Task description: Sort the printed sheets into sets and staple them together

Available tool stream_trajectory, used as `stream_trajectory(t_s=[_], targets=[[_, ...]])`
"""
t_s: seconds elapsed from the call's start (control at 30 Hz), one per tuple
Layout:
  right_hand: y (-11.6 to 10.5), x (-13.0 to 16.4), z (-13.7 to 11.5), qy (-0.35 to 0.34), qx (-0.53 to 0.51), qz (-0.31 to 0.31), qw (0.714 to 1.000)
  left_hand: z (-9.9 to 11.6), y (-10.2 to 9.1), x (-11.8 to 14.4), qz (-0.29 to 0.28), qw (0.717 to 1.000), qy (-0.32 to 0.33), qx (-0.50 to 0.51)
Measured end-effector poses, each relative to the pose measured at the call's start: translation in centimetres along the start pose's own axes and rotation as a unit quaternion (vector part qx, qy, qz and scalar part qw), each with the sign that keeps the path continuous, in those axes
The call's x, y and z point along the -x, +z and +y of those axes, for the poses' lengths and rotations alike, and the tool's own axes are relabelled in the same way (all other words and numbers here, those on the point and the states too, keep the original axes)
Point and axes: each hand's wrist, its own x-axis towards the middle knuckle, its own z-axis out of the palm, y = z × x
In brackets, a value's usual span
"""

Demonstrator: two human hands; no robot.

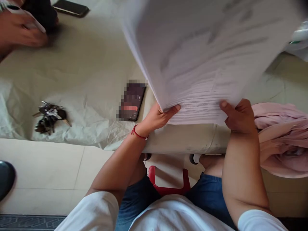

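A stack of printed white papers [204,61] is lifted and tilted above the table, blurred from motion. My left hand [157,117], with a red thread bracelet at the wrist, pinches the stack's lower left corner, thumb on top. At the lower right corner my right hand [237,117] grips the same stack. Both hands sit at the near edge of the table [79,64], which is covered with a wrinkled cream cloth.
A dark phone [132,101] lies just left of my left hand. A bunch of keys [50,117] rests at the near left. Another person's hand [20,29] and a second phone [71,8] are far left. Pink cloth [281,134] lies right. A red stool [167,184] is beneath me.
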Motion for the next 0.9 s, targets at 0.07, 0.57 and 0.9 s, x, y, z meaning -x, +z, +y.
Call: stream_trajectory(t_s=[0.07,0.57,0.9], targets=[[-0.4,0.1,0.1,0.004,0.000,0.020,1.000,0.1,0.1,0.1,-0.061,0.997,-0.036,0.034],[-2.9,-0.1,1.1,0.225,0.006,-0.124,0.967,-3.3,-0.2,-1.2,0.191,0.980,0.012,0.047],[-3.1,-1.2,2.2,0.120,0.050,0.007,0.992,-2.6,1.1,-0.5,0.104,0.978,-0.115,0.139]])
